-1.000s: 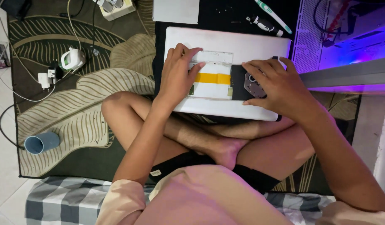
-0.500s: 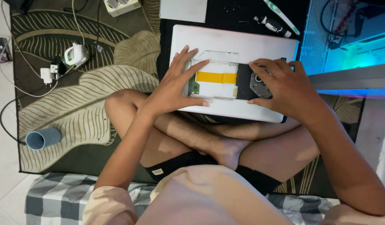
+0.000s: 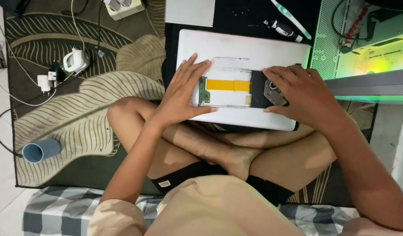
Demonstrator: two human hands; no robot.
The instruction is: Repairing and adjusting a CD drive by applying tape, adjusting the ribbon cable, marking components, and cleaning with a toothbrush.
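I sit cross-legged with a white closed laptop (image 3: pixel 236 46) lying on my shins. On it rests an opened flat drive unit (image 3: pixel 230 87) with a silver frame, a yellow ribbon cable, a small green circuit board at its left end and a black part with a metal hub at its right end. My left hand (image 3: pixel 182 94) grips the unit's left end, fingers spread over the top edge and thumb under the bottom edge. My right hand (image 3: pixel 299 94) holds the black right end, fingertips around the metal hub.
A black mat (image 3: pixel 245 15) lies beyond the laptop with a white sheet (image 3: pixel 190 12), a toothbrush (image 3: pixel 293 17) and a small tool. A lit computer case (image 3: pixel 367 39) stands at right. On the leaf-patterned rug (image 3: pixel 79 109): chargers, cables, a power strip, a blue cup (image 3: pixel 41 150).
My left hand has slid left and opened out, uncovering the yellow ribbon and green board. The case's light has gone from purple through blue to green. My right hand has barely shifted.
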